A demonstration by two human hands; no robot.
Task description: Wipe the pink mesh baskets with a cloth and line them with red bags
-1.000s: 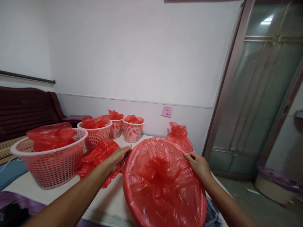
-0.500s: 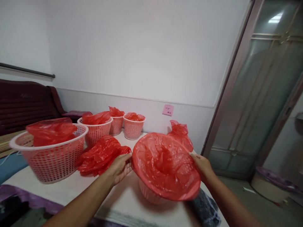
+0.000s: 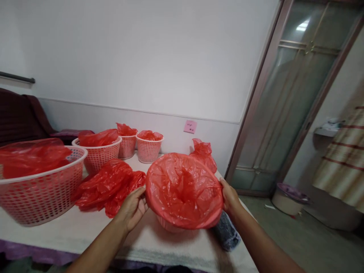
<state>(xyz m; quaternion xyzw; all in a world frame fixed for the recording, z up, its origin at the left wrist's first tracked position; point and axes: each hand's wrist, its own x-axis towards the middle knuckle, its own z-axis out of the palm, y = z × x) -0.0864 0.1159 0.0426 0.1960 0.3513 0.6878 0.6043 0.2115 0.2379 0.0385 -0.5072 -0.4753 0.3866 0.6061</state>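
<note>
Head view: over the white-topped table, the lined basket between the hands tips less toward the wearer than a second ago; its mouth faces more upward, and the red liner seems fitted around the rim. Baskets total five: this one, plus four others left of and beyond the left hand. One red heap, bag count unclear, lies beside that hand; one red bundle stands beyond the right hand, one dark roll near it. Both hands grip opposite rim sides; one pink note hangs beyond them.
</note>
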